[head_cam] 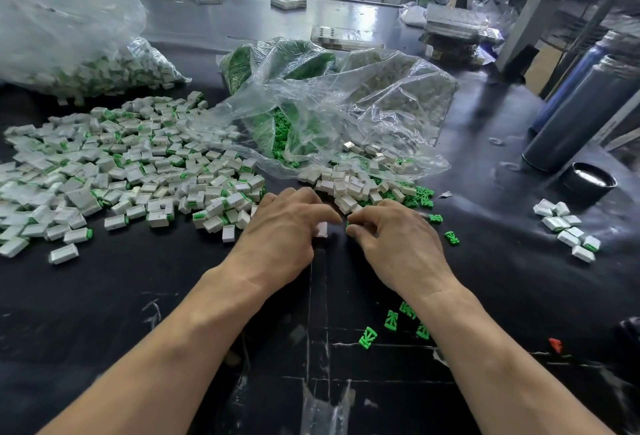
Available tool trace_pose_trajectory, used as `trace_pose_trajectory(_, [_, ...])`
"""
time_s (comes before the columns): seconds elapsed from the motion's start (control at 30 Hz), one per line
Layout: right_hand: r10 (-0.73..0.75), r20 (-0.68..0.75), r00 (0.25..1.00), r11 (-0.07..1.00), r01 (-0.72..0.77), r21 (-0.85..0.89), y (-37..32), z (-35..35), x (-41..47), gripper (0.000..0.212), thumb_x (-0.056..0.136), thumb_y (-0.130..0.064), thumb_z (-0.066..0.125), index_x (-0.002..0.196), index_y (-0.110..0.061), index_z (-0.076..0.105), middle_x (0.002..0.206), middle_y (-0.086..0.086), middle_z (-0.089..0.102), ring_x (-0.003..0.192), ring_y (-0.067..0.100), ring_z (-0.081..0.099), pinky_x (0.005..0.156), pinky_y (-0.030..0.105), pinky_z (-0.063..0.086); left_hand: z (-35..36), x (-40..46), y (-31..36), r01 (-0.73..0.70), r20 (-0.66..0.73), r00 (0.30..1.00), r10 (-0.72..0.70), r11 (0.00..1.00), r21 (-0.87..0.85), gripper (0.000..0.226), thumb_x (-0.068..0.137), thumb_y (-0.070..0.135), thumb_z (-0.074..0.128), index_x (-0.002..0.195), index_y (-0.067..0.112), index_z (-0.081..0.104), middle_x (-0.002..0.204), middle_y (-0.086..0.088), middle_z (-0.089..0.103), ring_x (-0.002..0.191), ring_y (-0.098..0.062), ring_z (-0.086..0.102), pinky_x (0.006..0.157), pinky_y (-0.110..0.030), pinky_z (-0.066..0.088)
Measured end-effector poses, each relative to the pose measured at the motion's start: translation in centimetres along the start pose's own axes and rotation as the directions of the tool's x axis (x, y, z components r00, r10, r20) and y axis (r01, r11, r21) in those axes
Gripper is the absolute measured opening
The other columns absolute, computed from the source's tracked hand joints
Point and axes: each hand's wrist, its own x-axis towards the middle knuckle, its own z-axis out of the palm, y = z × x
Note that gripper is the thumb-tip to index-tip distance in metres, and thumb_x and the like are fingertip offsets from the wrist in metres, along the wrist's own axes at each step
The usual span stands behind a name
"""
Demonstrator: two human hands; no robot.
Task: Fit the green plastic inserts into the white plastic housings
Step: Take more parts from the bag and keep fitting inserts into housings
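We have both hands low over the black bench, just in front of the crumpled clear plastic bag that spills the loose parts. Our left hand curls its fingers around a small white rectangular plastic housing, which peeks out at the fingertips on the side facing the other hand. Our right hand pinches a small green plastic insert; only a sliver of green shows at the fingertips, so we cannot tell how it is turned. The two parts sit just apart, end to end, which we judge is how we line them up before pushing one into the other.

The layout seems sorted for flow. Left of the bag lies the wide heap of fitted white-and-green pieces; at the bag's mouth sit bare white housings and loose green inserts, within short reach of both hands. A few stray green inserts lie nearer us than the bag, beside our right forearm.
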Motion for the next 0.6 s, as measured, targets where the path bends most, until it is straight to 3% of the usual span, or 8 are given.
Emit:
trace_pose_trajectory(0.23, [0.014,-0.006,1.0,0.999,-0.015,-0.044,-0.67,0.16,0.09,0.023,0.099,-0.044,0.065,0.118,-0.036,0.072,0.113,-0.009,0.063,0.111,0.018,0.061,0.09,0.034,0.046,-0.11,0.04,-0.03,0.05,-0.017,0.999,-0.051,0.998,-0.031,0.015,0.096,0.022,0.067,0.103,0.035,0.072,0.102,0.013,0.059,0.106,-0.013,0.054,0.095,-0.031,0.04])
trace_pose_trajectory(0.37, [0.052,0.017,0.998,0.999,-0.053,0.011,-0.82,0.11,0.2,0.02,0.096,-0.04,0.071,0.115,-0.034,0.071,0.113,-0.009,0.062,0.111,0.017,0.06,0.092,0.034,0.046,-0.05,-0.07,0.09,0.142,-0.072,0.985,-0.158,0.973,-0.184,0.013,0.092,0.022,0.071,0.1,0.033,0.072,0.09,0.017,0.057,0.095,-0.005,0.056,0.084,-0.023,0.042])
trace_pose_trajectory(0.47, [0.067,0.011,0.998,0.993,-0.068,0.093,-0.7,-0.11,0.02,0.018,0.092,-0.035,0.076,0.107,-0.034,0.067,0.109,-0.012,0.062,0.106,0.014,0.06,0.091,0.033,0.048,-0.14,-0.02,0.1,0.219,-0.085,0.958,-0.274,0.889,-0.402,0.017,0.09,0.015,0.074,0.094,0.032,0.073,0.08,0.018,0.064,0.077,0.006,0.059,0.07,-0.01,0.044])
trace_pose_trajectory(0.6, [0.057,0.013,0.998,0.984,-0.059,0.166,-0.73,-0.1,-0.18,0.013,0.092,-0.026,0.076,0.096,-0.031,0.065,0.096,-0.013,0.063,0.099,0.015,0.06,0.089,0.037,0.051,-0.39,0.1,0.27,0.229,-0.025,0.94,-0.341,0.68,-0.696,0.023,0.085,0.003,0.079,0.088,0.025,0.074,0.083,0.005,0.075,0.081,-0.008,0.07,0.082,-0.027,0.058])
